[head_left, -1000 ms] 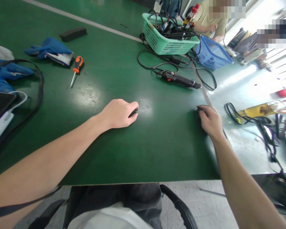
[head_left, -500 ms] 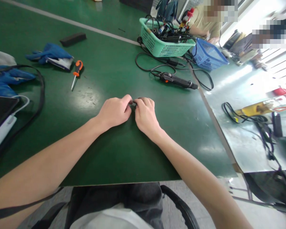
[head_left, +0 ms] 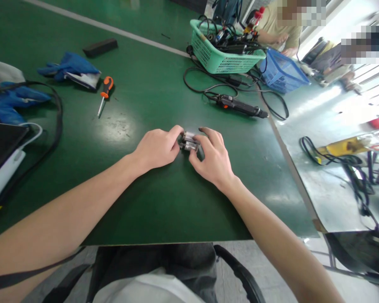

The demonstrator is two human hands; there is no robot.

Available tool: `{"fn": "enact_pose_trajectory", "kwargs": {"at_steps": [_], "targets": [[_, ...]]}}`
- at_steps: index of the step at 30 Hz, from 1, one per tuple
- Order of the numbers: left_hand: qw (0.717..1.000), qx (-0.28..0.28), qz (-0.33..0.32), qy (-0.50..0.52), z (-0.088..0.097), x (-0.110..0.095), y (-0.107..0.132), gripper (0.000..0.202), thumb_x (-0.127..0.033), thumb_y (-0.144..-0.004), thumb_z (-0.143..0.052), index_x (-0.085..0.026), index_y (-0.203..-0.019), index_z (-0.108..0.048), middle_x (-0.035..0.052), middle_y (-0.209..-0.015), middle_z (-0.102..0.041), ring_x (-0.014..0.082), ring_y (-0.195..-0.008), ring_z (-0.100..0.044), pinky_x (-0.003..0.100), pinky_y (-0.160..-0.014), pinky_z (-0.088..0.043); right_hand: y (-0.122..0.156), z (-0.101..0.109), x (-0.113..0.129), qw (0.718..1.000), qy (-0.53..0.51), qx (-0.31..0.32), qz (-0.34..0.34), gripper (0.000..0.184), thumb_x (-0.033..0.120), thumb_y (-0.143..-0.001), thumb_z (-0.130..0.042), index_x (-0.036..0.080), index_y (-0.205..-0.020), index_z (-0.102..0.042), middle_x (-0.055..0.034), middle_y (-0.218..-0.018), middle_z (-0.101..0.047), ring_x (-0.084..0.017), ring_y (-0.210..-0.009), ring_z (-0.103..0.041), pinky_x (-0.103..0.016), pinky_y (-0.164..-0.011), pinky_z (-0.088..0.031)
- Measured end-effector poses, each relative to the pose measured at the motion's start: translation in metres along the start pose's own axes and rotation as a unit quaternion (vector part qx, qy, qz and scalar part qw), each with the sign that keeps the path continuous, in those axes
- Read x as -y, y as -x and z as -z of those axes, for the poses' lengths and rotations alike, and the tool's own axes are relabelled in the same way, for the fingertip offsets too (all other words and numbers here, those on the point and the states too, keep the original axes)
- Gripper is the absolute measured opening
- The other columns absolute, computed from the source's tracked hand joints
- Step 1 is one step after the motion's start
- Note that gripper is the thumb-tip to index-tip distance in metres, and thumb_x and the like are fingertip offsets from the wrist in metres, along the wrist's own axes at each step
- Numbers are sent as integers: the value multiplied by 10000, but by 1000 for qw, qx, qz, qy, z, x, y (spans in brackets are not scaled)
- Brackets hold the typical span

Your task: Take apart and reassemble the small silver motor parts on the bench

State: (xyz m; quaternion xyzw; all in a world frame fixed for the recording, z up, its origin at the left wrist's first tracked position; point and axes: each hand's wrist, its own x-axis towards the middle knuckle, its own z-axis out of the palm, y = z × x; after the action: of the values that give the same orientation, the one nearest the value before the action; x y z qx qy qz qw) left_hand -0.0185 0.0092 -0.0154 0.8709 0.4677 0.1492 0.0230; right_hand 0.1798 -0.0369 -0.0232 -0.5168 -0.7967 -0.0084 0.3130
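Note:
Both hands meet at the middle of the green table [head_left: 164, 206]. My left hand [head_left: 156, 148] is curled, its fingertips pinching the left end of some small silvery cylindrical parts [head_left: 188, 142]. My right hand [head_left: 212, 159] grips the same parts from the right, thumb beneath and fingers bent over them. The parts lie on or just above the table surface. How many there are and what joins them is hidden by my fingers.
An orange-handled screwdriver [head_left: 103, 94] and blue gloves [head_left: 71, 69] lie at the left. A black electric screwdriver [head_left: 238, 105] with cables lies ahead, behind it a green basket [head_left: 222, 50] and a blue basket [head_left: 281, 71]. Other people sit at the far right.
My right hand came from the table's right edge to the middle and joined the left hand. The silvery parts now show between the two hands.

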Motion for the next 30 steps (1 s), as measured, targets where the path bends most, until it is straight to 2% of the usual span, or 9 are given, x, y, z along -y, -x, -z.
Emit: {"fn": "enact_pose_trajectory", "kwargs": {"at_steps": [4,10,18,24,30], "targets": [[1000,8,-29,8,-2,-2,-3,520,-244,-926,-434,-245,-1442,-494,67,-925,-765,253,-793,-721,340,-707,-503,7,-3,-6,1000,10,24,15,305,251,-915,-593,241,-1219,-620,-151,-1417,-530,-361,-1321,-478,-587,-1066,-469],[999,19,-29,5,-3,-8,-7,504,-247,-923,-429,-262,-1413,-549,61,-947,-771,246,-805,-720,329,-709,-504,6,5,-14,998,-3,49,32,252,242,-949,-560,249,-1189,-636,-142,-1404,-536,-371,-1302,-454,-610,-1047,-453],[999,17,-26,-14,-5,-13,-9,548,-251,-917,-425,-276,-1456,-519,54,-934,-772,240,-792,-718,322,-702,-501,14,22,-17,993,-16,84,77,160,227,-899,-599,208,-1047,-655,-124,-1136,-622,-311,-1082,-518,-494,-982,-509],[999,20,-23,-15,-4,-12,-9,546,-264,-921,-425,-253,-1463,-496,58,-913,-765,246,-772,-716,329,-690,-491,12,18,-13,993,-25,104,48,171,185,-858,-609,193,-1029,-607,-113,-1054,-642,-293,-1003,-558,-448,-913,-524],[999,11,-33,-3,-3,-10,-7,483,-270,-919,-429,-213,-1390,-518,48,-823,-734,242,-725,-690,327,-643,-460,13,19,-10,992,-31,113,42,299,198,-876,-605,187,-1174,-587,-125,-1145,-642,-304,-1084,-578,-455,-962,-511]]}}
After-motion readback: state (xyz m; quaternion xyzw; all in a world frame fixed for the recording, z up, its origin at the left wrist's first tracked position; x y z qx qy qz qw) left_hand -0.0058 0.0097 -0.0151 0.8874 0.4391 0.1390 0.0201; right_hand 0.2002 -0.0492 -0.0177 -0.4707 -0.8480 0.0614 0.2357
